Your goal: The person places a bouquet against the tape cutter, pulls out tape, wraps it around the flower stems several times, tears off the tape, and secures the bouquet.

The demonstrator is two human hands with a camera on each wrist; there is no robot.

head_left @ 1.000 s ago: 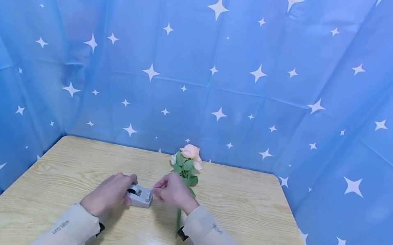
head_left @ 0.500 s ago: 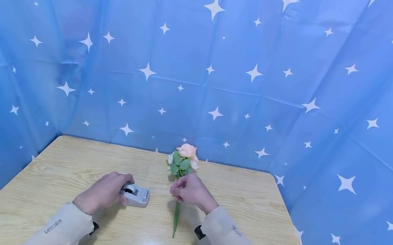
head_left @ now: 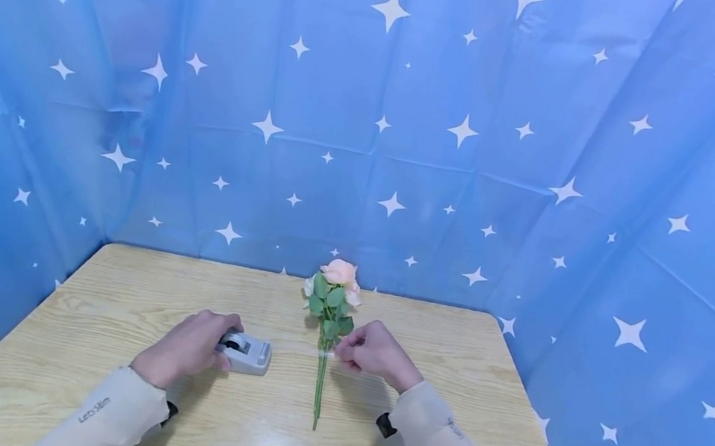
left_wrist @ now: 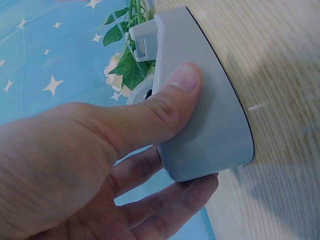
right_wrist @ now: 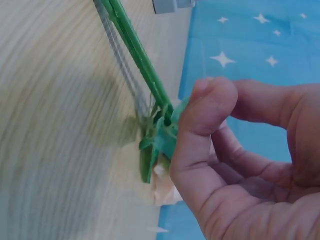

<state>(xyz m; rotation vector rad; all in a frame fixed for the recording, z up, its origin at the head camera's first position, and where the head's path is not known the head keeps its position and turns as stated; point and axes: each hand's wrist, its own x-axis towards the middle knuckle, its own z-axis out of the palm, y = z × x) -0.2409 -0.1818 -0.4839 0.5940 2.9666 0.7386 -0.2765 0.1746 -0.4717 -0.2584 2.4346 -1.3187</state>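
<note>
My left hand point(head_left: 187, 346) grips a grey tape dispenser point(head_left: 250, 356) that stands on the table, left of the flowers. In the left wrist view the thumb presses its side point(left_wrist: 207, 120) and the other fingers wrap round its back end. A faint clear strip of tape point(head_left: 300, 348) stretches from the dispenser to the right and crosses the green flower stems point(head_left: 319, 391). My right hand point(head_left: 377, 354) pinches the tape's free end between thumb and forefinger, just right of the stems. The pale pink roses point(head_left: 340, 273) and their leaves point(head_left: 334, 310) lie toward the back.
The light wood table point(head_left: 138, 292) has rounded back corners. Around its back and sides hangs a blue curtain point(head_left: 320, 97) with white stars. A bright light reflection shows at the table's front.
My right hand has moved right, from beside the dispenser to past the stems, drawing out tape. The left hand keeps its grip on the dispenser. The head view has shifted slightly.
</note>
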